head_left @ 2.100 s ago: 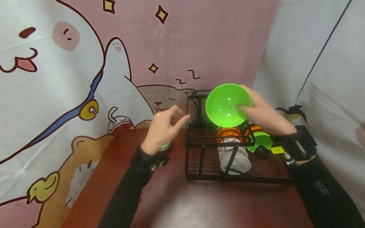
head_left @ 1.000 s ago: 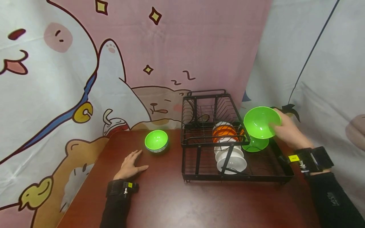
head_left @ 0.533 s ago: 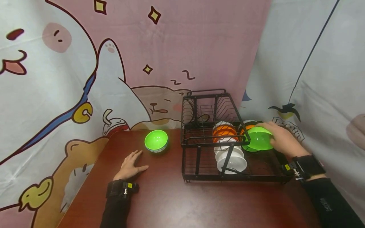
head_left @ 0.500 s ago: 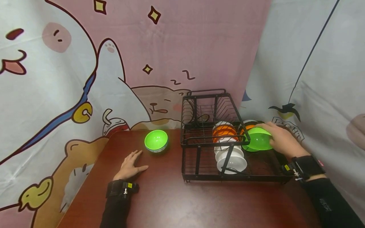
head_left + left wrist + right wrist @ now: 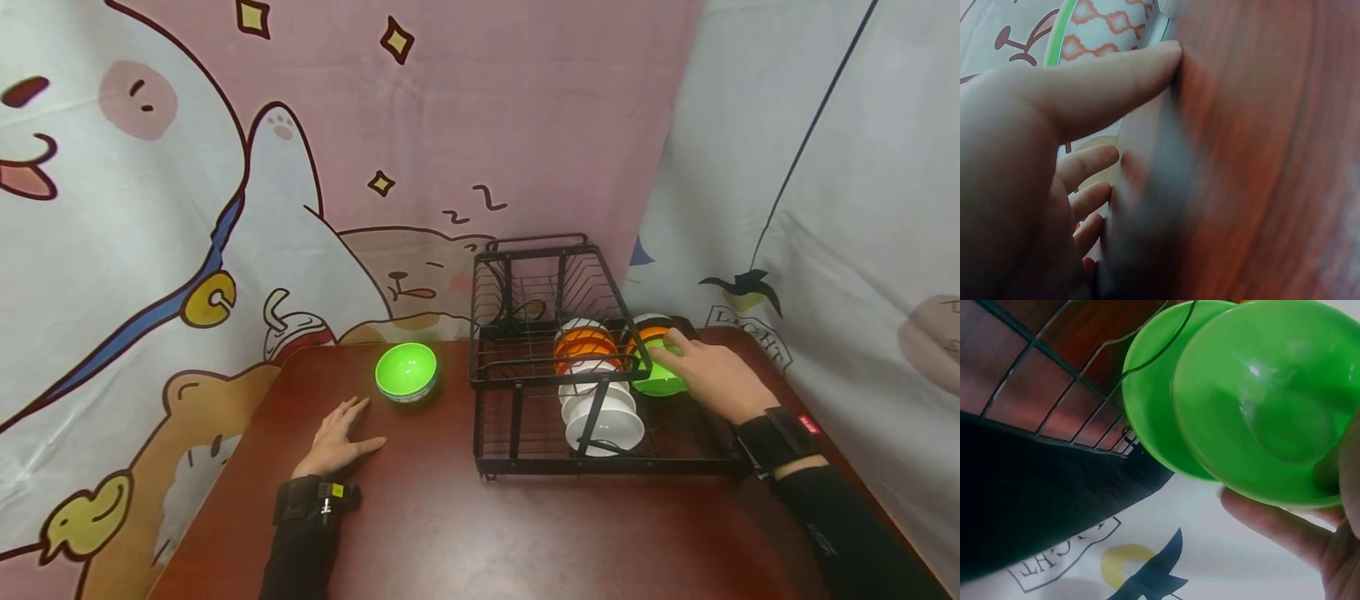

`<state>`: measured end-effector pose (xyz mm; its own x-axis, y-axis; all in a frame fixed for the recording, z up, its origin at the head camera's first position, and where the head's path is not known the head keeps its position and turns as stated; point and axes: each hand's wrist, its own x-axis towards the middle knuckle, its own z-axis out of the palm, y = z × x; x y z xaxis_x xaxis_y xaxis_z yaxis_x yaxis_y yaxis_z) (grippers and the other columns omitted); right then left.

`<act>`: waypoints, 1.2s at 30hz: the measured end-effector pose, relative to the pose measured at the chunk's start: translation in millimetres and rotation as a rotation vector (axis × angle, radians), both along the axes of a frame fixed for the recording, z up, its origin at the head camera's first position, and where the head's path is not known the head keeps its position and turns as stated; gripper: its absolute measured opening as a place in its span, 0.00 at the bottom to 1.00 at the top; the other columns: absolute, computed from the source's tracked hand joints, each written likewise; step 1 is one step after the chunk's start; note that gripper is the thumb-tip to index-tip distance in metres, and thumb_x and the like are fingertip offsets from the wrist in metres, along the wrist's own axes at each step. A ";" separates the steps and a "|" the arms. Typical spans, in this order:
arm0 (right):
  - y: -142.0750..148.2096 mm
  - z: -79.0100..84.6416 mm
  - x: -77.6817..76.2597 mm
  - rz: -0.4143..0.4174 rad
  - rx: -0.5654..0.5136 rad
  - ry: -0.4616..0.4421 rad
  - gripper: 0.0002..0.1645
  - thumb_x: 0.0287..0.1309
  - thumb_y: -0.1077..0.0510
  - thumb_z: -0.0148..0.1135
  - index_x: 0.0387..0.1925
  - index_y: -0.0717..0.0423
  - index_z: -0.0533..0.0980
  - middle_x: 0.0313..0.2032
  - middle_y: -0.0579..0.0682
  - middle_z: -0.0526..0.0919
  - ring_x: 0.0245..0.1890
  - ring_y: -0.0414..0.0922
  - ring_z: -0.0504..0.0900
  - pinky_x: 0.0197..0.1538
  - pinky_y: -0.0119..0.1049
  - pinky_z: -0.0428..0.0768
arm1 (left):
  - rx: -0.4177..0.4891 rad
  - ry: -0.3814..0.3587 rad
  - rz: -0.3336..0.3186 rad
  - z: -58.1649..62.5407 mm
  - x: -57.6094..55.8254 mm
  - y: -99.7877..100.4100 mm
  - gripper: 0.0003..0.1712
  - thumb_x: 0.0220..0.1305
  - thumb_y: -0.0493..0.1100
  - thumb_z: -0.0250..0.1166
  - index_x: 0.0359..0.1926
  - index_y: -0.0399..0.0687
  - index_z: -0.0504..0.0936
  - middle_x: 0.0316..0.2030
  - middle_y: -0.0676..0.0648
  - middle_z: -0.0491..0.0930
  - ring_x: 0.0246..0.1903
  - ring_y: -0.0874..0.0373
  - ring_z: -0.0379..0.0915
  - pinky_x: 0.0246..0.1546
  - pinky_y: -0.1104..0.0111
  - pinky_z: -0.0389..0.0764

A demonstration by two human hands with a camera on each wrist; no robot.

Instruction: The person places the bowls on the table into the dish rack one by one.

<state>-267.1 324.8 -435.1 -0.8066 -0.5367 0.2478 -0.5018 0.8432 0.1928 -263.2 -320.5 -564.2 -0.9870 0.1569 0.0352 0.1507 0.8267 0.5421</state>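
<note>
My right hand (image 5: 720, 379) is at the right end of the lower tier of the black dish rack (image 5: 525, 468). In the right wrist view it holds a green bowl (image 5: 1241, 419) by its rim, thumb inside and fingers outside. Another green bowl (image 5: 1150, 406) sits directly behind, overlapped by the first. Relaxed fingers of my left hand (image 5: 333, 442) rest on the table, with the thumb (image 5: 1122, 87) stretched out. Beyond that hand stands a bowl (image 5: 407, 371) with a green inside and a patterned outside; whether others are nested in it I cannot tell.
White bowls (image 5: 611, 429) and orange bowls (image 5: 581, 346) lean in a row on the rack's lower tier. One more orange bowl (image 5: 651, 332) stands behind the green ones. A wire upper basket (image 5: 555, 375) overhangs part of that row. A cartoon cloth backs the reddish-brown table (image 5: 450, 533).
My right hand has carried the green bowl from above the rack down and right, against the other green bowl. My left hand has dropped from midair onto the table and stayed there.
</note>
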 end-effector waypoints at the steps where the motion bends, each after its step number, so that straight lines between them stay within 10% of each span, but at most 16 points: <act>1: -0.3 -0.4 -1.1 -0.001 0.008 -0.001 0.41 0.46 0.79 0.70 0.59 0.45 0.76 0.51 0.58 0.72 0.19 0.43 0.67 0.23 0.36 0.73 | -0.001 0.004 0.002 1.2 0.8 1.0 0.58 0.57 0.68 0.72 0.79 0.45 0.60 0.79 0.32 0.53 0.76 0.27 0.44 0.69 0.27 0.47; 21: 3.9 -14.4 -17.7 0.118 0.191 -0.043 0.44 0.36 0.79 0.75 0.54 0.41 0.79 0.53 0.58 0.74 0.23 0.46 0.76 0.27 0.43 0.84 | -0.005 0.010 -0.012 11.3 5.7 5.2 0.57 0.59 0.67 0.72 0.79 0.43 0.60 0.77 0.29 0.53 0.75 0.24 0.43 0.68 0.25 0.46; 36: 11.9 -14.5 -17.5 0.077 0.094 0.008 0.27 0.45 0.74 0.71 0.45 0.49 0.77 0.40 0.50 0.71 0.21 0.41 0.63 0.21 0.33 0.63 | 0.007 -0.043 0.018 13.8 5.2 7.2 0.56 0.59 0.62 0.73 0.79 0.42 0.59 0.79 0.31 0.52 0.77 0.28 0.41 0.70 0.27 0.44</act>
<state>-284.6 336.7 -449.6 -0.7600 -0.6183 0.2001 -0.5628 0.7802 0.2733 -258.0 -313.2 -550.4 -0.9903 0.1389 -0.0061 0.1124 0.8252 0.5535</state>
